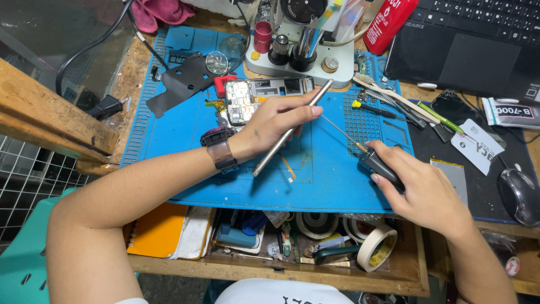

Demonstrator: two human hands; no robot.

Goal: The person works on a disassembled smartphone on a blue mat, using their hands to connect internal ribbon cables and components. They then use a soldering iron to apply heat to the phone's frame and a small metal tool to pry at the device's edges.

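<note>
An opened phone [264, 94] with its insides bare lies at the top of the blue work mat [315, 169]. My left hand [275, 121] holds a long silver metal tool [289, 132] like a pen, its top end near the phone's right side. A dark watch [221, 147] is on that wrist. My right hand [424, 194] grips a black-handled precision screwdriver [378, 163]; its thin shaft points up and left over the mat.
A microscope base [301, 53] stands behind the phone. Tweezers, a brush and a green pen [405, 104] lie at the mat's right. A laptop [478, 39], a mouse [520, 194], an open drawer with tape rolls [374, 245] and an orange notebook [157, 228].
</note>
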